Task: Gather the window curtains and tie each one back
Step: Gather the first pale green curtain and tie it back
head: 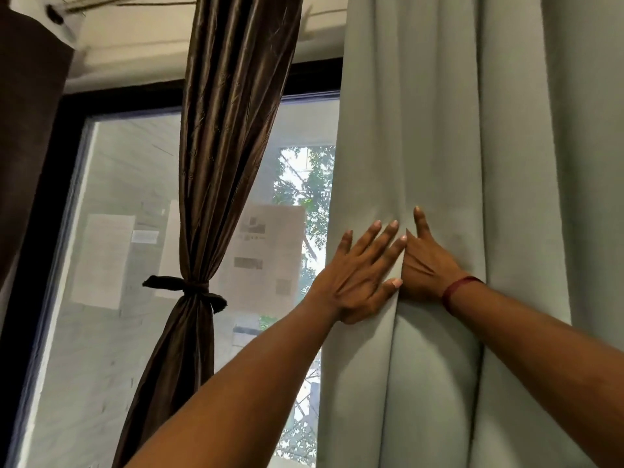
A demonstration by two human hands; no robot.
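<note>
Both arms stretch forward; left hand (pixel 361 275) flat, fingers spread, beside right hand (pixel 427 265), fingers mostly hidden.

Grey-green curtain (pixel 456 130) was plain and pale. Brown curtain (pixel 223 130) was glossy dark brown with faint tonal embroidery; tie (pixel 192 289) was the same dark brown. Window frame (pixel 135 96) was near-black. Wrist band (pixel 456 291) was red. Papers (pixel 101 261) were white with grey print; leaves (pixel 315 184) were green.

No legible text on window papers (pixel 101 261)
</note>
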